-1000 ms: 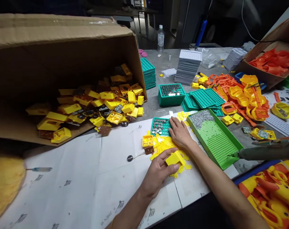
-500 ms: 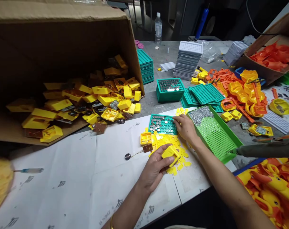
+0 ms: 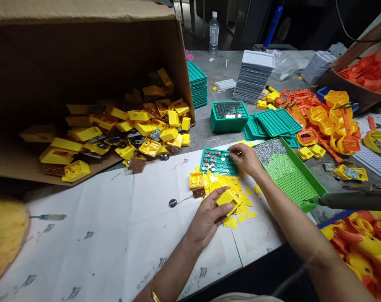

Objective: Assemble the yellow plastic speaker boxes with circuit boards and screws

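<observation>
My left hand [image 3: 211,220] is wrapped round a yellow plastic casing [image 3: 227,201] with a grid of small holes, held tilted over a scatter of flat yellow pieces [image 3: 220,183]. At the right end of a teal tray [image 3: 228,168] holding rows of silver button cells, my right hand [image 3: 246,161] has its thumb and fingertips pinched together. Whatever may be between those fingertips is too small to make out. Left of the flat pieces lies another yellow casing [image 3: 196,180], beside a brown circuit board [image 3: 198,192] wired to a black round disc [image 3: 173,203].
A cardboard box [image 3: 186,79] of yellow casings opens at the left. To the right are a green tray [image 3: 306,180] of small metal parts and a dark tool [image 3: 344,200] jutting in. Behind stand teal tray stacks [image 3: 229,123] and a white tray stack [image 3: 255,79].
The whole view has shifted slightly to the right and up. My right hand has edged a little leftward over the teal tray; my left hand keeps the casing in nearly the same pose.
</observation>
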The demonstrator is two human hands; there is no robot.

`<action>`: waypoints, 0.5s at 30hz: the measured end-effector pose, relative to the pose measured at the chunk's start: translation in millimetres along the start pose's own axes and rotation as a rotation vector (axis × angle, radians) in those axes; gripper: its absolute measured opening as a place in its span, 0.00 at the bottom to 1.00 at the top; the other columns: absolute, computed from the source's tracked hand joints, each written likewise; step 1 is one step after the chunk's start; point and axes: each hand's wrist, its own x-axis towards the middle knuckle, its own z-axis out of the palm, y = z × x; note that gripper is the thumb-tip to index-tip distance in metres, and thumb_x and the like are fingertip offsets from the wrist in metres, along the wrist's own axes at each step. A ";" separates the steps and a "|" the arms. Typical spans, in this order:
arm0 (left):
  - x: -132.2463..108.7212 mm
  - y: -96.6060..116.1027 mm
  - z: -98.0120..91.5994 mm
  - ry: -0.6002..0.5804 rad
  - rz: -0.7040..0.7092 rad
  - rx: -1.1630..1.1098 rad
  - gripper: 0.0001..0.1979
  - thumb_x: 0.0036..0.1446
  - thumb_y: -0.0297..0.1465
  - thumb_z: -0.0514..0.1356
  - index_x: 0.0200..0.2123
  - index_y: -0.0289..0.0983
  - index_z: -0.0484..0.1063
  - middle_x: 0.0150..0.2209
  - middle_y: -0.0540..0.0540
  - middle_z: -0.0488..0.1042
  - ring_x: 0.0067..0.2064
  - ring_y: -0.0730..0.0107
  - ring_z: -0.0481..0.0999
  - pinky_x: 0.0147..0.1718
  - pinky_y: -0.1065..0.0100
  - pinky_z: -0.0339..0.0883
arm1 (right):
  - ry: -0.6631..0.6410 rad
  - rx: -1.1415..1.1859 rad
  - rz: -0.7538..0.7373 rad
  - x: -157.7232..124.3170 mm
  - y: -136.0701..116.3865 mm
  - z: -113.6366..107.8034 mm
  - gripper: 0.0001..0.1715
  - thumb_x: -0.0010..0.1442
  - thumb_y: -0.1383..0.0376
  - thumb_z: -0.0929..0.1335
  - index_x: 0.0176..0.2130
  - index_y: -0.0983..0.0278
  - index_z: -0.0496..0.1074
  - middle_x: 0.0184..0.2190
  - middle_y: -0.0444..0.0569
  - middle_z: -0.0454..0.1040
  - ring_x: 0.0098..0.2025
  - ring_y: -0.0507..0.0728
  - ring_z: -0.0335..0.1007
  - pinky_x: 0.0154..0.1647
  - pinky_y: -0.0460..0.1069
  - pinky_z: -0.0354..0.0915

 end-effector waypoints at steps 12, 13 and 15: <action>0.3 1.0 -0.9 0.030 0.045 0.026 0.26 0.47 0.23 0.67 0.51 0.36 0.66 0.40 0.46 0.76 0.40 0.71 0.78 0.40 0.73 0.72 | -0.167 -0.178 -0.048 3.7 -18.9 4.5 0.12 0.61 0.67 0.65 0.36 0.63 0.79 0.37 0.53 0.74 0.39 0.59 0.70 0.36 0.50 0.58; 0.4 2.4 -0.4 0.046 0.054 0.027 0.26 0.48 0.23 0.66 0.51 0.36 0.65 0.41 0.45 0.76 0.41 0.69 0.79 0.40 0.72 0.72 | -0.168 -0.168 -0.040 5.2 -18.8 2.5 0.11 0.60 0.68 0.66 0.35 0.63 0.79 0.37 0.52 0.75 0.38 0.59 0.70 0.36 0.50 0.59; 0.7 6.3 0.4 0.083 0.087 0.019 0.23 0.51 0.24 0.65 0.50 0.35 0.65 0.43 0.44 0.76 0.40 0.66 0.79 0.38 0.70 0.74 | -0.162 -0.146 -0.020 4.5 -19.8 -3.1 0.08 0.58 0.68 0.67 0.35 0.63 0.78 0.37 0.51 0.75 0.38 0.57 0.70 0.35 0.50 0.60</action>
